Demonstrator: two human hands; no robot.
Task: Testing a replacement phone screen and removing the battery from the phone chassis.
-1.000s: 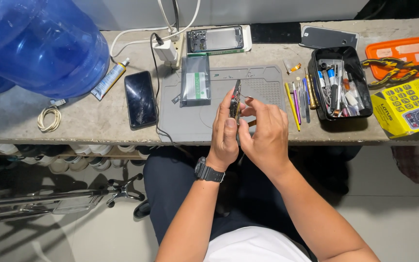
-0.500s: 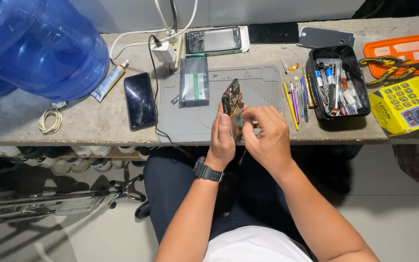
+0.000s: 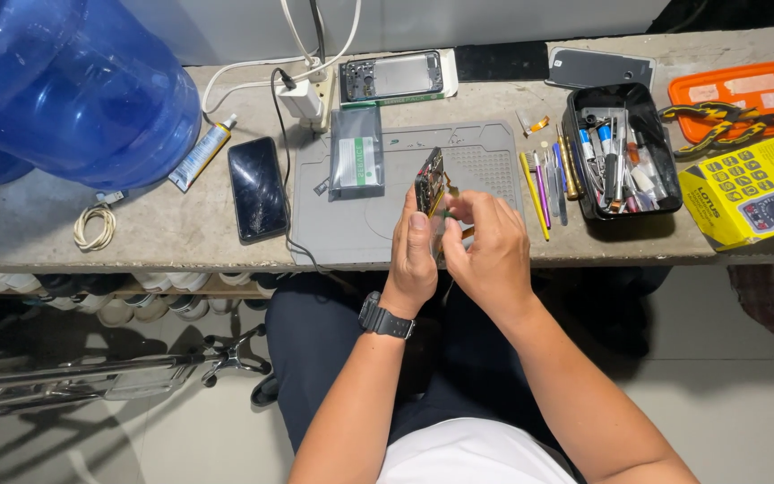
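Note:
My left hand [image 3: 413, 252], with a black watch on its wrist, holds an opened phone body [image 3: 429, 181] upright on its edge above the grey work mat [image 3: 485, 152]. Circuit parts and orange flex strips show on the phone's inner face. My right hand [image 3: 489, 246] is right beside it, fingers pinched at the lower side of the phone; whether a small tool sits in them I cannot tell. Both hands hover over the front edge of the concrete bench [image 3: 38, 229].
On the mat lies a small clear packet [image 3: 356, 161]. A black phone [image 3: 257, 188] and glue tube [image 3: 202, 154] lie left, near a big blue water jug [image 3: 64, 85]. Right: loose picks [image 3: 544, 179], black tool tray [image 3: 618, 152], orange tray [image 3: 745, 90], yellow box [image 3: 754, 199].
The phone body has been turned in my left hand, from edge-on to showing its inner side. My right fingers shifted closer along its lower edge.

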